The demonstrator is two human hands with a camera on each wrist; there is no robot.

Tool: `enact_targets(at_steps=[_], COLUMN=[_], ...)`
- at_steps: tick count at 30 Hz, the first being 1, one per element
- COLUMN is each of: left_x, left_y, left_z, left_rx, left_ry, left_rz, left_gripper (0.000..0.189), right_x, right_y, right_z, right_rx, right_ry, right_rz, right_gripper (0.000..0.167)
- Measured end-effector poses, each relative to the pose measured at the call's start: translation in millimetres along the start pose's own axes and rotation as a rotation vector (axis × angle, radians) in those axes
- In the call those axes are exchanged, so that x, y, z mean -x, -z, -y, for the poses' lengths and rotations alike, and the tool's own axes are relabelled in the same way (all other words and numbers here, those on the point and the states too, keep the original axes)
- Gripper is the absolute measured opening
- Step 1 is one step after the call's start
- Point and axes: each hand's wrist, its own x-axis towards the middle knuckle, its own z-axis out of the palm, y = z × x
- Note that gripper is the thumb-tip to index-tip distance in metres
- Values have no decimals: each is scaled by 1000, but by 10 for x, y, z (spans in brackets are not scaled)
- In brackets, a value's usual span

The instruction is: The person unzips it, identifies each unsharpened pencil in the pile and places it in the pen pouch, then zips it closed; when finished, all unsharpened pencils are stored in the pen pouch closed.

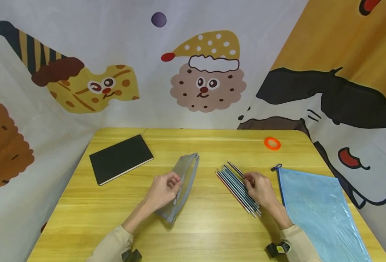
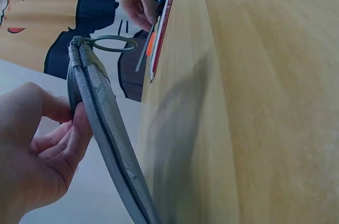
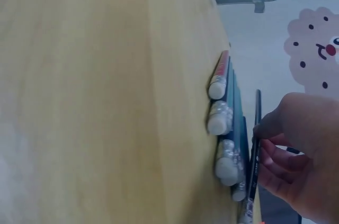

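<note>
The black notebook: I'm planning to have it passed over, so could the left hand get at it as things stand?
Probably yes, though the left hand pinches the gray pouch and may need to release it; nothing shows between the hand and the black notebook.

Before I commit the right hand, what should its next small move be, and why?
Probably lift the dark pencil gently clear of the other pencils: the right hand pinches it at the bunch's edge, and the left hand holds the grey pouch to their left.
</note>
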Motion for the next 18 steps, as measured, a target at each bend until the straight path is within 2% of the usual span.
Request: enact_targets(at_steps=[12,18], left_x=[-37,-59], left_y=[-37,-43], left_z=[-30,-38], left_rx=[-34,7], left_ry=[18,64], left_rz=[-23,-8], left_gripper=[4,4], right_x=[-24,-65], right_y=[119,180], right_z=[155,265], right_rx=[-99,-155], right_ry=[-8,13], right_rz=[9,2], right_gripper=[17,16])
